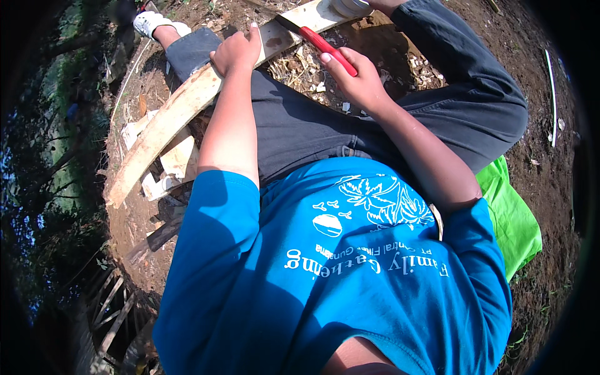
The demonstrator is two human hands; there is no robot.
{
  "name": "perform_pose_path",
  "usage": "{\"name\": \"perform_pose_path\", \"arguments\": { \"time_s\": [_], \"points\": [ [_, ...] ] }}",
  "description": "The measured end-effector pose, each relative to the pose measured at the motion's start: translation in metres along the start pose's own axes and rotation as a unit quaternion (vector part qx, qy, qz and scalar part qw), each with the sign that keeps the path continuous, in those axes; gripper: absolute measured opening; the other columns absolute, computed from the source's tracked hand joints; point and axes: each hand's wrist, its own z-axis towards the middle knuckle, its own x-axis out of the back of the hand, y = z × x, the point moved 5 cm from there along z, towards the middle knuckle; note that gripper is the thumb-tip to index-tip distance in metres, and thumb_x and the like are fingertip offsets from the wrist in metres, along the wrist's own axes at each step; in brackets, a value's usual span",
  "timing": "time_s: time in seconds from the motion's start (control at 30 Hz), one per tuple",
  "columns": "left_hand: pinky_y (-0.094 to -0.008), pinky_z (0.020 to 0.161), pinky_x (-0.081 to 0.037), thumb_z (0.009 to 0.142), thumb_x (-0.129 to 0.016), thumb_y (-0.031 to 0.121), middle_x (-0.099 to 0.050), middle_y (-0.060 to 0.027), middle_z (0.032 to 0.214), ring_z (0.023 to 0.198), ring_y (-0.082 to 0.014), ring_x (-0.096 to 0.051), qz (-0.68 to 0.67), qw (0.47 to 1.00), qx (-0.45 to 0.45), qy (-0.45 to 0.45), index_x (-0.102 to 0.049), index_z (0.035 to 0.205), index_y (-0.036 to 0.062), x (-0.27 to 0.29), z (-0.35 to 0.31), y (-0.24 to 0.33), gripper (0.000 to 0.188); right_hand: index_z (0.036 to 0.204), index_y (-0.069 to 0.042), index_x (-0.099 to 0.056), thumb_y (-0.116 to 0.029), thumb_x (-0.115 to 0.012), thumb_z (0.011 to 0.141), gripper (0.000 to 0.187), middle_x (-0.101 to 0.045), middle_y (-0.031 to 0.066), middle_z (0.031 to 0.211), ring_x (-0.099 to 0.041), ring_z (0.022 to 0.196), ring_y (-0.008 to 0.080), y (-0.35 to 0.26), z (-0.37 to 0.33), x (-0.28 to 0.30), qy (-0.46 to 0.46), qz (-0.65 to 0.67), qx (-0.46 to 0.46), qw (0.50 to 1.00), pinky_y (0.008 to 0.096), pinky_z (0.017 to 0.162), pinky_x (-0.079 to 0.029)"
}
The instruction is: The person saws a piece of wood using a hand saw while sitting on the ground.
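Observation:
A long pale wooden plank (165, 125) runs slantwise across my lap, from the lower left up to the top of the view. My left hand (237, 53) is closed on the plank's edge with its thumb raised; its other fingers are partly hidden. In my right hand (359, 80) is a red-handled knife (322, 44), gripped near the handle's rear end. Its dark blade lies over the plank, to the right of my left hand. Where the blade ends is hard to make out.
My bent legs (465, 94) in dark trousers frame the work, with a white shoe (149, 24) at the far left. Wood chips (306, 69) litter the soil, and offcuts (178, 156) lie under the plank. Bright green fabric (509, 215) is at my right side.

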Motion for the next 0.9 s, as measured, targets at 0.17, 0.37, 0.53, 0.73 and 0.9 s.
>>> {"name": "perform_pose_path", "arguments": {
  "time_s": [0.17, 0.37, 0.53, 0.73, 0.9],
  "points": [
    [-0.0484, 0.097, -0.041, 0.105, -0.032, 0.058, -0.077, -0.0107, 0.107, 0.106, -0.0299, -0.070, 0.012, 1.000, 0.004, 0.000, -0.078, 0.106, 0.0142, 0.003, -0.008, 0.004, 0.064, 0.090, -0.002, -0.066, -0.043, -0.065, 0.100, 0.043, -0.060, 0.0050, 0.071, -0.058, 0.062, 0.0130, -0.004, -0.006, -0.003, 0.009, -0.067, 0.007, 0.998, 0.0340, 0.061, -0.047],
    [-0.0477, 0.087, -0.042, 0.107, -0.033, 0.052, -0.077, -0.0076, 0.092, 0.094, -0.0291, -0.071, 0.003, 0.981, -0.065, 0.182, -0.076, 0.083, 0.0130, -0.001, -0.017, 0.000, 0.063, 0.105, 0.000, -0.069, -0.049, -0.061, 0.101, 0.050, -0.061, 0.0024, 0.069, -0.058, 0.060, 0.0095, -0.093, 0.008, 0.009, -0.005, -0.119, -0.006, 0.993, 0.0284, 0.055, -0.044],
    [-0.0447, 0.093, -0.042, 0.108, -0.024, 0.054, -0.077, -0.0123, 0.100, 0.101, -0.0302, -0.070, -0.008, 0.995, -0.033, 0.091, -0.078, 0.097, 0.0118, 0.008, -0.019, 0.004, 0.070, 0.094, -0.002, -0.068, -0.044, -0.065, 0.100, 0.043, -0.060, -0.0003, 0.067, -0.058, 0.060, 0.0087, -0.056, -0.007, 0.016, 0.001, -0.058, -0.024, 0.998, 0.0286, 0.056, -0.047],
    [-0.0445, 0.094, -0.043, 0.107, -0.024, 0.052, -0.077, -0.0131, 0.101, 0.100, -0.0312, -0.070, -0.025, 0.997, -0.016, 0.075, -0.078, 0.099, 0.0142, 0.007, -0.013, -0.001, 0.066, 0.085, -0.003, -0.061, -0.038, -0.066, 0.103, 0.040, -0.054, -0.0027, 0.067, -0.050, 0.060, 0.0052, -0.046, -0.085, 0.057, 0.019, -0.038, -0.072, 0.996, 0.0249, 0.055, -0.039],
    [-0.0447, 0.094, -0.042, 0.107, -0.028, 0.049, -0.076, -0.0135, 0.097, 0.099, -0.0320, -0.070, -0.034, 0.996, -0.021, 0.076, -0.078, 0.098, 0.0148, 0.005, -0.013, -0.009, 0.062, 0.086, -0.002, -0.060, -0.035, -0.064, 0.105, 0.038, -0.053, -0.0022, 0.068, -0.049, 0.061, 0.0042, -0.072, -0.113, 0.077, 0.005, -0.069, -0.077, 0.995, 0.0237, 0.055, -0.037]
  ]
}}
